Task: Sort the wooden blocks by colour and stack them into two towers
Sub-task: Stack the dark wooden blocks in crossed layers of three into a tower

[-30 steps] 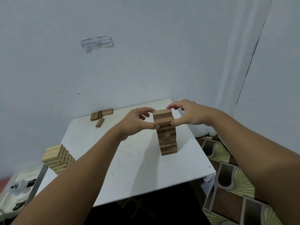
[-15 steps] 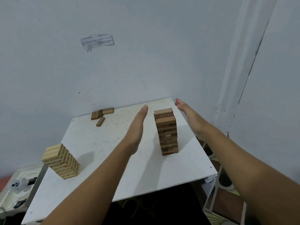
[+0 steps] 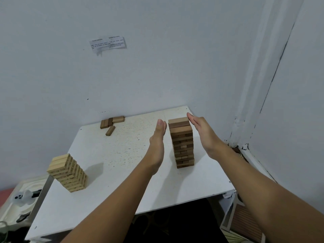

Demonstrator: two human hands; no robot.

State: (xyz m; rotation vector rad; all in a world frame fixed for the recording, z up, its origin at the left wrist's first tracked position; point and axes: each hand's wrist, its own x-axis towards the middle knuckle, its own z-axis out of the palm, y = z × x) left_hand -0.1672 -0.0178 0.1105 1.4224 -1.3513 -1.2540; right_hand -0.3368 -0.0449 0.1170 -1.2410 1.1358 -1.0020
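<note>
Hands flat, holding nothing: left hand [image 3: 158,137] and right hand [image 3: 201,132] flank the dark tower [image 3: 182,142] on the counter [image 3: 122,155]. We square its sides with gentle, even pressure.

Paper note [image 3: 107,44] on far wall: print too small to read. Both forearms cut by near edge.

Dark brown tower [image 3: 182,142] upright at right — pale tower [image 3: 68,172] standing front left, a few loose brown blocks [image 3: 111,123] lying at the back edge.
</note>
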